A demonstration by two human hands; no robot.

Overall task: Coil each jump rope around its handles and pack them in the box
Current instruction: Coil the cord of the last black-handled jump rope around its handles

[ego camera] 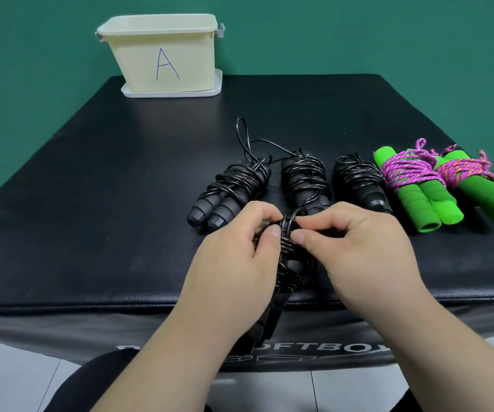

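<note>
One black jump rope (291, 258) is gripped by left hand (234, 263) and right hand (358, 248), fingers curled on its coils, well short of the box (138, 60); cord end probably pinched, partly hidden.

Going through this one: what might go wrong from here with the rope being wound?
1. The left hand and right hand pinch the cord of the held black rope; released untucked, it may spring loose, like the loop trailing from the leftmost black bundle.
2. The held black rope overhangs the near edge of the table, so a slip could drop it.
</note>
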